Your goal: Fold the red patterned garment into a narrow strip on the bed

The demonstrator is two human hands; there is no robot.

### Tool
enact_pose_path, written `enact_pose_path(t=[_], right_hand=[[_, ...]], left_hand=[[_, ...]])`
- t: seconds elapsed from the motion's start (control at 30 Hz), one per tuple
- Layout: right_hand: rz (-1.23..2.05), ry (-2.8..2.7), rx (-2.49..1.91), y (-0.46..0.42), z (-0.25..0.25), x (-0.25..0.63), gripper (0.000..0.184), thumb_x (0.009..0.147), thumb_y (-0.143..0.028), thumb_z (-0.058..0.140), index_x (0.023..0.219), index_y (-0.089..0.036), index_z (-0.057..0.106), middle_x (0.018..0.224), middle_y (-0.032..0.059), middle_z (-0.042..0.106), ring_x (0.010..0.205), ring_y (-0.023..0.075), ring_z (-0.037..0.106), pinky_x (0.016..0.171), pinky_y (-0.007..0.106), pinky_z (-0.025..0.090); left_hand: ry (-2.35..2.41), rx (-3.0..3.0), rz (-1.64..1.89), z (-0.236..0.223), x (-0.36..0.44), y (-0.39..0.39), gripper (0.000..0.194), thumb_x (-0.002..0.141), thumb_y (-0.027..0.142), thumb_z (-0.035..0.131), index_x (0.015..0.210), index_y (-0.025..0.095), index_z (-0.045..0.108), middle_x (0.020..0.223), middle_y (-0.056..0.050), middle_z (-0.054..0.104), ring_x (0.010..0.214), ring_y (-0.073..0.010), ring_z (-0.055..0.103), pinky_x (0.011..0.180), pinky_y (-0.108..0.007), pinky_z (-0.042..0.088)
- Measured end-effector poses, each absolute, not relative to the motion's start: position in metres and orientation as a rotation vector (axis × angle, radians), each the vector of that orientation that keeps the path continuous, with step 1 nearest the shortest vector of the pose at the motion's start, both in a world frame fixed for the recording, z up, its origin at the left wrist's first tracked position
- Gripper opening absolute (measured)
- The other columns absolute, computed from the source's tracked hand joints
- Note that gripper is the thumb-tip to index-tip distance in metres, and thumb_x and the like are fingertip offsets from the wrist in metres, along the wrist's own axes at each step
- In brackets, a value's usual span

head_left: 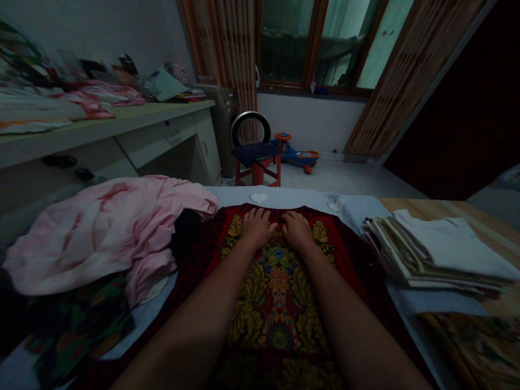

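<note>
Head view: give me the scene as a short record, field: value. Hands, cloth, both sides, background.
left hand: left hand palm down on the garment, fingers extended toward its far edge
right hand: right hand beside it on the same garment, fingers bent; grip unclear
garment: red patterned garment, spread out, gold leaf motifs
underneath: pale blue cloth
left side: heaped pink cloth, dark green patterned cloth
right side: folded stack, white piece on top
background: red stool, blue and orange ride-on toy, window

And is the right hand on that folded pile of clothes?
No, the right hand is on the red patterned garment, and the folded pile sits apart, farther to the right.
</note>
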State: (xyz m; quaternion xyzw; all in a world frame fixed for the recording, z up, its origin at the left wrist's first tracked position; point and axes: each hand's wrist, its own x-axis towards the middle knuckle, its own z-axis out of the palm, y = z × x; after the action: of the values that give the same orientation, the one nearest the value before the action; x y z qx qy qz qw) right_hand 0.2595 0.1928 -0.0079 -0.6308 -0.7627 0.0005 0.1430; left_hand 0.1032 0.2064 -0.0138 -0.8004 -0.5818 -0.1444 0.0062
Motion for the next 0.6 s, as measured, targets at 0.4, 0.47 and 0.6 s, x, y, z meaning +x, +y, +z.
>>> enact_pose_path(t=[0.4,0.47,0.6], right_hand=[[0.125,-2.032,-2.184,0.192,-0.010,0.278,0.069,0.090,-0.062,0.039,0.148,-0.024,0.038,0.158,0.0095,0.029,0.144,0.0356,0.021,0.114,0.056,0.017],[0.138,-2.047,-2.181,0.194,-0.010,0.284,0.073,0.089,-0.065,0.039,0.149,-0.025,0.036,0.159,0.0087,0.027,0.144,0.0356,0.021,0.114,0.055,0.016],[0.152,-2.097,-2.099,0.199,-0.013,0.299,0.070,0.089,-0.063,0.043,0.147,-0.023,0.039,0.157,0.0077,0.031,0.143,0.0321,0.025,0.115,0.051,0.019]], left_hand=[[-2.172,-2.328,-0.337,-0.021,0.096,0.214,0.084,0.079,0.080,0.037,0.145,0.028,0.041,0.157,-0.011,0.033,0.145,-0.0426,0.019,0.116,-0.056,0.017],[-2.167,-2.328,-0.315,-0.020,0.096,0.214,0.084,0.080,0.081,0.035,0.145,0.029,0.040,0.157,-0.011,0.032,0.145,-0.0421,0.019,0.116,-0.056,0.017],[-2.135,-2.324,-0.297,-0.020,0.094,0.214,0.079,0.084,0.077,0.030,0.145,0.029,0.040,0.156,-0.012,0.033,0.145,-0.0419,0.021,0.115,-0.055,0.019]])
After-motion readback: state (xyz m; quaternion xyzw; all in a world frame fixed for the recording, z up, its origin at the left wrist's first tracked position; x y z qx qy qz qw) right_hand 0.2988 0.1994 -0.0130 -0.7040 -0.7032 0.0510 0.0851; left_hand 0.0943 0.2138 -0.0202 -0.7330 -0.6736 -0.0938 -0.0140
